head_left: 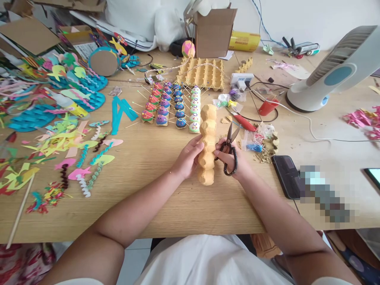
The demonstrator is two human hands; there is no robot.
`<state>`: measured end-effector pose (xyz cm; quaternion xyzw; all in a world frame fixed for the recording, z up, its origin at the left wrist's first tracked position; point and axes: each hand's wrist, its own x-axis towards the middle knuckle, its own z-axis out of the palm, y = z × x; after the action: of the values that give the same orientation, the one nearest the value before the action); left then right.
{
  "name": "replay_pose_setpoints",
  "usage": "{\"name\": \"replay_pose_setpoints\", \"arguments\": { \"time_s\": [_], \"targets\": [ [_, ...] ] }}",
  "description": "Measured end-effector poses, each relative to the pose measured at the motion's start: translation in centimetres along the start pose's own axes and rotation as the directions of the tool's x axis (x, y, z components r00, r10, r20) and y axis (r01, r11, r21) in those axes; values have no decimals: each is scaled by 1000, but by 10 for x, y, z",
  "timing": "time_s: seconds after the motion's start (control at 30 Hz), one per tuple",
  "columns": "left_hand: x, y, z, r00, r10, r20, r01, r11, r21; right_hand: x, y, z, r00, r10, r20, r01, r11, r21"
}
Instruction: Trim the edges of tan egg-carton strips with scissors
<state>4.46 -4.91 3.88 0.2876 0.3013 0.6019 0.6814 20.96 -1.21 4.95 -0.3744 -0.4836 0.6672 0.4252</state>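
A tan strip of egg carton, a row of rounded cups, is held upright above the table. My left hand is closed around its left edge, thumb on the near face. My right hand has black-handled scissors hooked in it, blades apart and pointing up and away. That hand's thumb also touches the strip's right edge; its other fingers are partly hidden. Just beyond stand several painted carton strips: red, purple, dark blue and white with green, with thin yellow-tipped sticks poking out.
A whole egg tray lies behind the strips. Paper scraps and fish cut-outs cover the left side. To the right are a red cup, carton crumbs, a phone and a white fan with its cable.
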Motion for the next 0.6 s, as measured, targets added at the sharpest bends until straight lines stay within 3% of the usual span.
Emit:
{"name": "replay_pose_setpoints", "arguments": {
  "time_s": [0.17,0.33,0.47,0.6],
  "targets": [
    [0,0,-1,999,-5,40,5,1000,-3,0,0,4,998,0,-58,9,990,142],
    [-3,-3,1,990,-84,114,82,996,22,4,-3,4,990,-60,-128,89,967,240],
    [-4,-7,2,986,-115,119,111,993,43,7,-1,3,968,-168,-186,203,962,186],
    [-3,-7,0,997,-62,41,59,996,64,10,2,-6,948,-264,-178,269,963,4]
  ]
}}
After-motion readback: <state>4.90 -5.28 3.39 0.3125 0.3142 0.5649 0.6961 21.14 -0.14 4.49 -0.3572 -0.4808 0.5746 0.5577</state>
